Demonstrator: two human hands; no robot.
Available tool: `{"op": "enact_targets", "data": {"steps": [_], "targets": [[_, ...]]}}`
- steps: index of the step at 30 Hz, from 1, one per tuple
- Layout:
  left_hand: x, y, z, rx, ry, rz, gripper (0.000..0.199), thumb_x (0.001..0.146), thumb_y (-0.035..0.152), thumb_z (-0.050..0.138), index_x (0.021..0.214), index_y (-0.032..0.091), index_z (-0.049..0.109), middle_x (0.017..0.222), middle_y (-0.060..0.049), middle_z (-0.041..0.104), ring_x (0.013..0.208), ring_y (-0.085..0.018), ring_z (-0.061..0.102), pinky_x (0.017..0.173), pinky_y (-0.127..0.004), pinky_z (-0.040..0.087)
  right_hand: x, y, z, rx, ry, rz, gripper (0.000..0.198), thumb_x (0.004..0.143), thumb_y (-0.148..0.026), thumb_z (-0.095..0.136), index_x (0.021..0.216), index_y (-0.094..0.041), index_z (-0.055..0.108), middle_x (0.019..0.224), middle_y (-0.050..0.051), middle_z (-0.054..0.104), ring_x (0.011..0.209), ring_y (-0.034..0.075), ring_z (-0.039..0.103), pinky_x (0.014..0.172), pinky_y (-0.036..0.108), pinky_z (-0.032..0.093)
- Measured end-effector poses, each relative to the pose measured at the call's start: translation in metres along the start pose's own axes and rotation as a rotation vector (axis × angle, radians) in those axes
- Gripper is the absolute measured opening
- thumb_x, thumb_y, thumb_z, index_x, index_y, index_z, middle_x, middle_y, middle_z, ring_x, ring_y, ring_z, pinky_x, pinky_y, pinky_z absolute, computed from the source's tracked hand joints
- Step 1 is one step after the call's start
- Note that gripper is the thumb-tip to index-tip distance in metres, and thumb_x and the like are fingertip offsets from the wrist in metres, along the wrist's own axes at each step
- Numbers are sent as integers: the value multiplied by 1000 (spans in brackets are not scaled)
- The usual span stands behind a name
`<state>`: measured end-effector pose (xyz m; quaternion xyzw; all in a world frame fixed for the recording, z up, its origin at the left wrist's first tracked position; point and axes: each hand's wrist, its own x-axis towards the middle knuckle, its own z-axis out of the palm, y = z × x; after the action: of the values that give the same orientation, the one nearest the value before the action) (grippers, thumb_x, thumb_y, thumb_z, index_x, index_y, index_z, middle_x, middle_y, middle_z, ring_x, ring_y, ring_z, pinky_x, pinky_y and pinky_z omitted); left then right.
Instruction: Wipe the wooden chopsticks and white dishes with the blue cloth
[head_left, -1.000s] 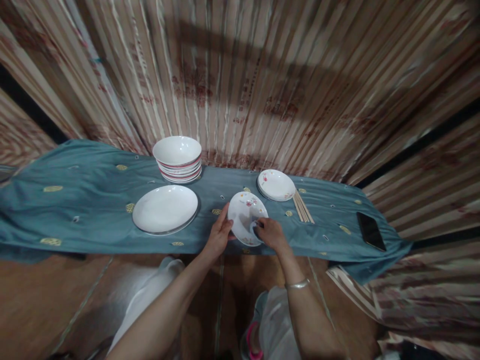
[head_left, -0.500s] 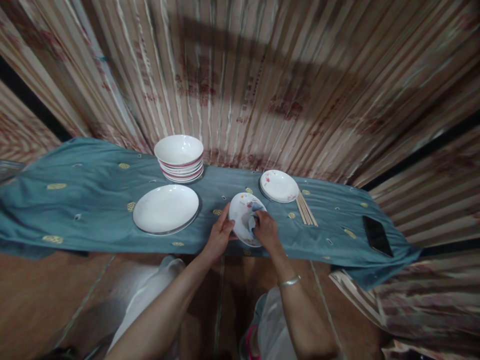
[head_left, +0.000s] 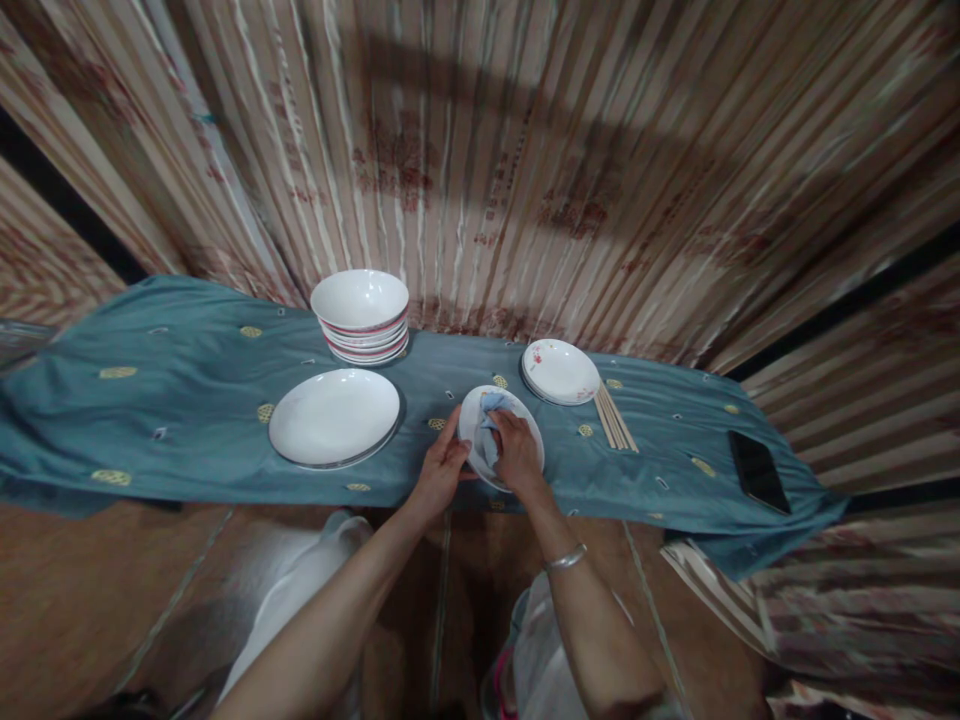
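My left hand [head_left: 444,462] grips the left rim of a small white plate [head_left: 474,407], its thumb on the upper face and its fingers passing underneath. The plate is held near the front edge of the table and has a printed pattern, mostly covered. My right hand [head_left: 517,450] is closed on a light blue cloth [head_left: 491,408] and presses it against the plate's face. Part of the cloth is hidden under the fingers.
Left of the plate lie large oval plates [head_left: 334,415], with a stack of bowls [head_left: 361,305] behind them. Patterned small plates [head_left: 561,372] and several chopsticks [head_left: 616,418] lie to the right. A black phone [head_left: 757,470] rests near the right end of the blue-green tablecloth [head_left: 202,400].
My right hand has moved the cloth leftward and up across the plate, and more of the cloth shows. My left hand keeps its hold on the rim.
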<state>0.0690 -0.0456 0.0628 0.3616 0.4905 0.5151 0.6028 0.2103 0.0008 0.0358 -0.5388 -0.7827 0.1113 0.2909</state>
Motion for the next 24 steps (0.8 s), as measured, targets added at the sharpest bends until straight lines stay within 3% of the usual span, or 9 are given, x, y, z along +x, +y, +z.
{"op": "enact_targets", "data": {"steps": [9, 19, 24], "targets": [[1, -4, -2, -16, 4, 5, 75, 75, 33, 61, 144, 24, 32, 97, -5, 65, 77, -18, 61, 58, -29, 56, -2, -10, 0, 234, -58, -145, 44, 81, -7, 44, 119, -21, 60, 125, 9, 56, 114, 24, 48, 101, 42, 37], [5, -6, -4, -55, 24, -25, 74, 76, 35, 63, 143, 25, 35, 106, -5, 64, 87, -21, 61, 63, -31, 57, -9, -9, -15, 477, -220, -126, 31, 78, -8, 55, 101, -23, 70, 113, 7, 65, 108, 19, 57, 99, 37, 40], [6, -6, -5, -23, 25, -11, 73, 75, 36, 64, 142, 26, 37, 104, -5, 65, 81, -19, 61, 61, -29, 56, -14, -2, -20, 557, -276, -91, 23, 76, -10, 60, 93, -22, 71, 105, 5, 68, 103, 19, 60, 96, 36, 43]]}}
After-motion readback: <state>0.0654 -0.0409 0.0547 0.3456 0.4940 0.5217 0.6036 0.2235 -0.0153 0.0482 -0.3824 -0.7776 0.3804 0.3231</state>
